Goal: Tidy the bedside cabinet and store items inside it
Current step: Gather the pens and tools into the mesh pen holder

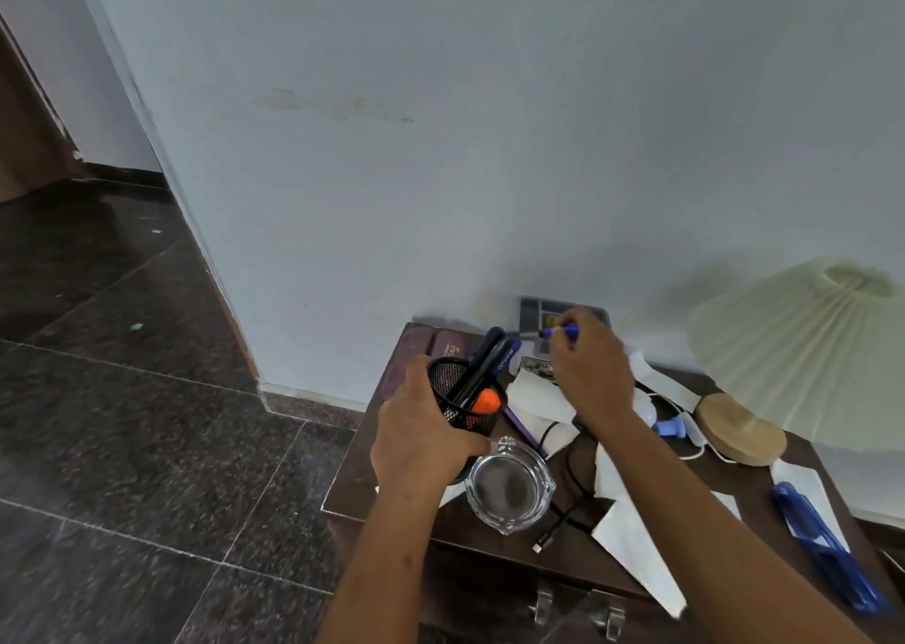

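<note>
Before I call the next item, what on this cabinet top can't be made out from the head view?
- Cabinet inside: only handles show; bottom edge cuts off the front.
- Pen: right hand covers most of it.
- Holder: left hand hides its base.
- Book title: too small.
- Lamp: cut by right edge.

One black mesh pen holder [458,401], one glass ashtray [509,489], one pleated lamp [803,349], one blue pen [563,333], one blue scissors [827,553], two hands, one black cable [570,501].

Pale wall [440,153] — dark, perhaps stone, floor [122,423]
</note>
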`<control>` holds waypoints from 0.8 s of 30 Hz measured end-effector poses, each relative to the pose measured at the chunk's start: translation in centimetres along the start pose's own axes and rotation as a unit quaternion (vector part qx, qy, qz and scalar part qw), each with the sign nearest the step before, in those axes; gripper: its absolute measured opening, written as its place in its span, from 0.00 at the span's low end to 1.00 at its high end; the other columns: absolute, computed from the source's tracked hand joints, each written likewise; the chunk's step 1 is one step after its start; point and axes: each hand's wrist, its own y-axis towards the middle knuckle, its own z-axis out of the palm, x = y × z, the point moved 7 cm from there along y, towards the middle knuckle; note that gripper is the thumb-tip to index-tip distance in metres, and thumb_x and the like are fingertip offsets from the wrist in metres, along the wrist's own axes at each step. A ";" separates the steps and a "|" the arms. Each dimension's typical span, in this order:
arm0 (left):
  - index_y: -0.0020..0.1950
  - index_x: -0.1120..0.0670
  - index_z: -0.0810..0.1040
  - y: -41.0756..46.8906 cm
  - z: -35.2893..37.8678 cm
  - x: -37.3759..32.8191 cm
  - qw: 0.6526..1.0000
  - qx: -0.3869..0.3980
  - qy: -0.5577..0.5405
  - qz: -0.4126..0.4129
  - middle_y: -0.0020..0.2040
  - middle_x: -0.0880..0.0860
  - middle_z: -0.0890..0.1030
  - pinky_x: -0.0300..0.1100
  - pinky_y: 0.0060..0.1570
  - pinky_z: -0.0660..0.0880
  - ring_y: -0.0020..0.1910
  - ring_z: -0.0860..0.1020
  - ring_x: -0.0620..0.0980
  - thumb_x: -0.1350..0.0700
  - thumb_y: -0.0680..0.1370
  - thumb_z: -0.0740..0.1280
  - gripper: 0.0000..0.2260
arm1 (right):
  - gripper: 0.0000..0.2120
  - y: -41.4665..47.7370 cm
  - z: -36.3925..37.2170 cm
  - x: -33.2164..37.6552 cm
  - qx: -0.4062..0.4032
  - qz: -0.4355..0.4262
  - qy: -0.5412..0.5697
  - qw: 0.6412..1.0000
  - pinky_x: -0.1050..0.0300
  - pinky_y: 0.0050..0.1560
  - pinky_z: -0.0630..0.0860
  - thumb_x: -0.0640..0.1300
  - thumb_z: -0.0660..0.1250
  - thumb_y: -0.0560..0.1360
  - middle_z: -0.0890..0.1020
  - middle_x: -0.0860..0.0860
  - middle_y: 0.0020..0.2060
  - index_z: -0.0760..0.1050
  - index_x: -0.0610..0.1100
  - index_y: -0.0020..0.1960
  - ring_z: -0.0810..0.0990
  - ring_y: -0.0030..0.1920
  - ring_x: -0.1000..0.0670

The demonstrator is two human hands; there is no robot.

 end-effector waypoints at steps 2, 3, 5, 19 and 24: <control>0.66 0.44 0.61 -0.4 0.3 -0.5 1.000 0.014 0.008 0.012 0.52 0.45 0.75 0.50 0.51 0.76 0.57 0.75 0.53 0.51 0.57 0.79 0.42 | 0.03 -0.5 -3.9 0.7 -0.049 -0.007 0.090 0.995 0.64 0.35 0.68 0.42 0.60 0.78 0.76 0.52 0.41 0.72 0.47 0.49 0.74 0.35 0.54; 0.65 0.44 0.62 -0.5 0.5 -0.7 1.000 0.021 0.012 0.017 0.52 0.45 0.75 0.49 0.51 0.76 0.57 0.75 0.53 0.51 0.57 0.79 0.41 | 0.03 -1.1 -5.5 1.3 -0.059 -0.013 0.136 0.989 0.69 0.33 0.68 0.41 0.60 0.78 0.76 0.52 0.39 0.72 0.46 0.49 0.72 0.33 0.56; 0.64 0.45 0.63 -0.8 1.0 -1.2 0.999 0.035 0.015 0.027 0.52 0.46 0.76 0.50 0.51 0.77 0.56 0.76 0.53 0.51 0.56 0.80 0.41 | 0.04 -2.4 -7.5 2.7 -0.039 -0.032 0.190 0.981 0.71 0.29 0.66 0.38 0.61 0.78 0.75 0.54 0.35 0.73 0.45 0.48 0.71 0.28 0.58; 0.65 0.42 0.62 -1.2 2.8 -2.8 0.986 0.121 0.021 0.116 0.56 0.43 0.77 0.48 0.54 0.77 0.54 0.76 0.48 0.53 0.55 0.80 0.43 | 0.07 -6.1 -3.6 5.8 0.048 -0.276 -0.203 0.938 0.59 0.37 0.66 0.39 0.72 0.67 0.80 0.55 0.38 0.79 0.51 0.40 0.75 0.41 0.49; 0.64 0.41 0.62 -1.0 3.0 -2.2 0.982 0.145 0.024 0.116 0.54 0.43 0.78 0.49 0.54 0.78 0.53 0.77 0.47 0.51 0.53 0.80 0.44 | 0.11 -7.0 -2.1 6.4 0.038 -0.290 -0.216 0.932 0.52 0.40 0.74 0.42 0.77 0.62 0.81 0.55 0.38 0.79 0.53 0.41 0.78 0.43 0.47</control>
